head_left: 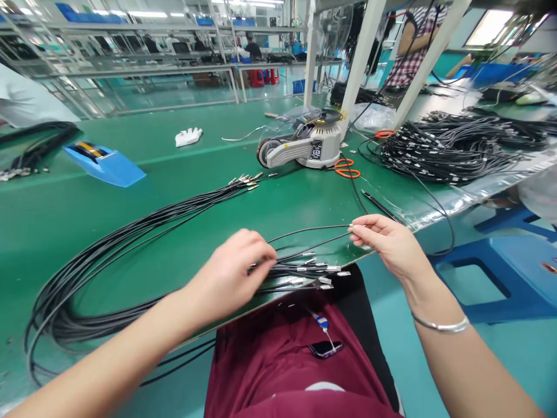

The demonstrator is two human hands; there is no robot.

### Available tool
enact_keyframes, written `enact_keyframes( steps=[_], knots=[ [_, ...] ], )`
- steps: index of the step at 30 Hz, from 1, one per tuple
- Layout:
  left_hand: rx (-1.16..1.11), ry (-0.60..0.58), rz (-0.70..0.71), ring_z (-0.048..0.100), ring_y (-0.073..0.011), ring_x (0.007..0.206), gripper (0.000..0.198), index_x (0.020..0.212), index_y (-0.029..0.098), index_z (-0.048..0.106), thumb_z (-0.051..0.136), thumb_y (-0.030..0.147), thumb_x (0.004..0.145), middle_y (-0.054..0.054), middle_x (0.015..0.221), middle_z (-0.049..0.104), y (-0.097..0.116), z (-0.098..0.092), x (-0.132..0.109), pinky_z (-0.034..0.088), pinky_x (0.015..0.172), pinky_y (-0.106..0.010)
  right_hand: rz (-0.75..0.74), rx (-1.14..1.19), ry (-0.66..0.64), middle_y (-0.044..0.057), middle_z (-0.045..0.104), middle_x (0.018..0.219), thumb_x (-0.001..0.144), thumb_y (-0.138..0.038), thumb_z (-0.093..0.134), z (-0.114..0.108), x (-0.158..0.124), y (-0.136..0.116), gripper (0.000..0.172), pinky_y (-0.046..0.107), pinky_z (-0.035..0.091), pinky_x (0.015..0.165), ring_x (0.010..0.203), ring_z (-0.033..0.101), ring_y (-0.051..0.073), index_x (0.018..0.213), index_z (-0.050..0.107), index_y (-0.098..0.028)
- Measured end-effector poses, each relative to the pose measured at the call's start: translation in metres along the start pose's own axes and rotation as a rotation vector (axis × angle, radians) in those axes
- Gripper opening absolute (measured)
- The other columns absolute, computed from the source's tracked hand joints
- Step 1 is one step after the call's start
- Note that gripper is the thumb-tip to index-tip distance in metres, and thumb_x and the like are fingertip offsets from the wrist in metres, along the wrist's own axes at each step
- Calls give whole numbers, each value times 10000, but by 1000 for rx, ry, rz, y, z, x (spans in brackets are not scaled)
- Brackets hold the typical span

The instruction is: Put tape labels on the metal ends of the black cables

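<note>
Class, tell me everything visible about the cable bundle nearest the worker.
The bundle is many thin, black, rubbery-looking cables, bent into a wide sideways U on the green table, a few passing its near edge. Silvery tips show at both ends. The left hand is over the near run; the right hand pinches at least one cable's end.

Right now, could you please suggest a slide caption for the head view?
Right hand pinching cable ends, left hand at the looped bundle, green table beneath.
</note>
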State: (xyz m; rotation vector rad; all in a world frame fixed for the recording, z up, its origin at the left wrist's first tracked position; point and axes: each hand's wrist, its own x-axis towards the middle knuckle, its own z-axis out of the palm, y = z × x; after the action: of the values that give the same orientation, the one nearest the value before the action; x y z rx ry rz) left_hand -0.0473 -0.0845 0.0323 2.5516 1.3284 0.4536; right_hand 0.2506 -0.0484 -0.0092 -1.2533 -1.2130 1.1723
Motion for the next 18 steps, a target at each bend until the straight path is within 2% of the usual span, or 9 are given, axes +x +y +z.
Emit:
enact_keyframes(
  steps=[2, 6, 10, 13, 14, 16, 18],
  knots=[
    [43, -36, 116, 522, -177, 807, 209, 873, 180, 624, 426, 234, 911, -46, 820, 602, 15, 15, -2, 436, 753, -309, 9, -64, 0, 40, 675, 745, 688, -393, 749, -3, -3, 4, 310, 267, 536, 643, 658, 635, 137, 865, 664, -153],
    [115, -33, 68, 493, -185, 767, 216, 848, 150, 622, 417, 178, 911, -65, 807, 585, 26, 39, -11, 443, 698, -322, 32, -119, -39, 40, 677, 739, 724, -410, 717, -9, -13, 9, 296, 266, 529, 633, 655, 628, 137, 867, 657, -158],
    [66, -21, 83, 490, -174, 772, 208, 858, 156, 611, 409, 147, 909, -57, 812, 573, 28, 45, -23, 450, 707, -324, 22, -74, -96, 38, 676, 733, 774, -406, 672, -10, -23, 17, 275, 264, 525, 631, 653, 624, 133, 904, 654, -165],
    [56, 29, 121, 507, -189, 895, 173, 996, 148, 592, 448, 155, 900, -82, 957, 585, 30, 43, -29, 459, 804, -350, 11, -65, -126, 45, 684, 766, 816, -402, 627, -9, -25, 22, 272, 260, 526, 645, 662, 628, 127, 952, 651, -168],
    [81, 58, 133, 500, -210, 979, 214, 1082, 137, 566, 478, 186, 894, -105, 1047, 576, 30, 42, -29, 449, 861, -376, 12, -61, -134, 45, 683, 767, 820, -401, 622, -9, -25, 23, 269, 257, 527, 641, 658, 627, 125, 953, 649, -168],
    [167, 92, 146, 433, -274, 1147, 449, 1250, 94, 465, 552, 304, 863, -162, 1226, 513, 29, 44, -29, 403, 964, -440, 21, -55, -155, 37, 674, 757, 821, -399, 620, -8, -25, 23, 263, 247, 525, 625, 643, 621, 118, 942, 644, -168],
    [255, 87, 152, 383, -315, 1218, 613, 1318, 54, 391, 588, 373, 832, -196, 1309, 466, 27, 48, -27, 376, 996, -474, 39, -55, -177, 29, 665, 742, 815, -398, 626, -8, -26, 23, 261, 242, 526, 617, 637, 617, 115, 936, 638, -167]
  ],
)
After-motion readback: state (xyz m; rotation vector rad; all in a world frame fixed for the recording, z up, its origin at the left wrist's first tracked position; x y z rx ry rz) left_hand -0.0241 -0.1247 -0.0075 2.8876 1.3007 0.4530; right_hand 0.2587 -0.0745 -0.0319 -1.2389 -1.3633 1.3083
